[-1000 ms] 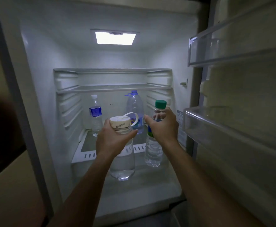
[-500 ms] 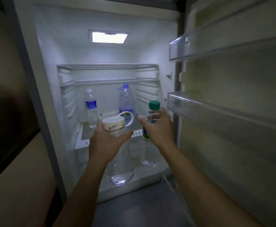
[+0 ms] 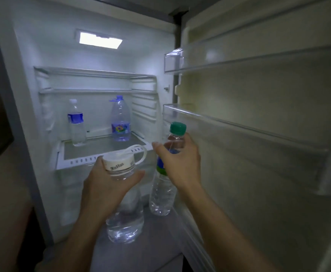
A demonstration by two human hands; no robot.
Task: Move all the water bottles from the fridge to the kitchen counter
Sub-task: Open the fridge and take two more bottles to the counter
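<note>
Clear plastic shines in both hands near the middle of the frame. The left hand [image 3: 109, 185] has its fingers wrapped round the neck of the wide bottle [image 3: 124, 218] with the big white cap and loop handle. The right hand [image 3: 180, 163] has its fingers closed round the thin bottle [image 3: 162, 195] with the green cap. A moment ago both bottles sat deeper inside the fridge; now they have come out past the front edge and hang lower in the frame, so two bottles are on their way out. No counter shows yet, so I think the carrying part comes next. Two more bottles stay on the glass shelf [image 3: 102, 148] at the back: a thin one with a blue label [image 3: 76, 122] on the left and a fat round one with a blue cap and a bright label [image 3: 121, 118] beside it, a bit apart. They will need another trip. All the bottles look smooth and see-through, with water inside. The door racks [image 3: 239, 122] on the right side are hard, clear plastic.
</note>
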